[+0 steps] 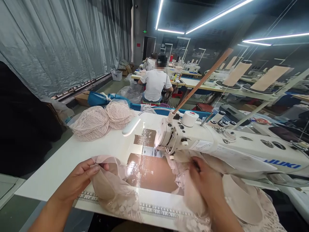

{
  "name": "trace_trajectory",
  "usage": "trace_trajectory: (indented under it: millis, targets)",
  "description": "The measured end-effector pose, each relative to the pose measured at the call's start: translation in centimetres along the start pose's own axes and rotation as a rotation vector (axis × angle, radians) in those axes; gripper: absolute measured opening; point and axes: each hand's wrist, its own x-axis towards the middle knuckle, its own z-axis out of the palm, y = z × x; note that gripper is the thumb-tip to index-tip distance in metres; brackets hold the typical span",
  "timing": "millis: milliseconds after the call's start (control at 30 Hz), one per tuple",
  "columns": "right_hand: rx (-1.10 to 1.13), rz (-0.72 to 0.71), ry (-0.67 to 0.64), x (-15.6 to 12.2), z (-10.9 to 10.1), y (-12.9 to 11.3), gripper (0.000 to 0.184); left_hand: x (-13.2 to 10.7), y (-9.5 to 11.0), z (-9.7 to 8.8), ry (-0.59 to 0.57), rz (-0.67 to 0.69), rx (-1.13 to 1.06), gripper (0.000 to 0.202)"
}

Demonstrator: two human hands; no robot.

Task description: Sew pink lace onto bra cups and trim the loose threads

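Note:
My left hand (82,175) pinches the upper edge of a beige lace bra piece (108,187) between thumb and fingers. Its sheer layer and lace hang over the front edge of the sewing table. Right of the needle area, my right hand (202,172) has its fingers closed on another beige lace part (190,190), whose lower end drapes towards me. Whether both parts belong to one garment, I cannot tell. The white sewing machine (185,138) stands just beyond my hands, its needle area over a metal plate (151,151). No fabric lies under the needle that I can make out.
Stacked lace bra cups (90,122) sit at the table's far left. A lamp (131,125) on a bendable arm reaches beside the machine head. More beige cups (243,199) lie at right. A ruler strip (166,211) runs along the front edge. Ahead, a person (154,82) sits at another table.

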Motion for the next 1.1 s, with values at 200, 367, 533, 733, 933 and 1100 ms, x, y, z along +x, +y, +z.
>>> trace_trajectory:
  millis: [200, 367, 533, 733, 933, 1100]
  targets:
    - [-0.077, 0.234, 0.096, -0.4, -2.3, 6.2, 0.051, 0.2, 0.0, 0.6, 0.08, 0.042, -0.069, 0.037]
    - [0.01, 0.223, 0.193, -4.1, -2.5, 7.9, 0.055, 1.2, 0.4, 0.6, 0.122, 0.095, -0.036, 0.041]
    - [0.547, -0.023, 0.05, -6.7, -0.6, 1.8, 0.043, 3.2, 1.3, 4.2, -0.116, 0.173, 0.387, 0.027]
    - [0.937, -0.279, -0.312, -6.7, 1.3, -7.2, 0.044, 5.0, 0.5, 7.7, -0.536, 0.029, 0.387, 0.027]
    - [1.047, -0.346, -0.538, -4.1, 2.2, -10.7, 0.042, 4.0, 0.1, 7.9, -0.681, 0.04, 0.363, 0.038]
    - [1.075, -0.421, -0.673, -3.6, 2.4, -11.9, 0.042, 3.6, 0.6, 7.6, -0.702, 0.112, 0.355, 0.042]
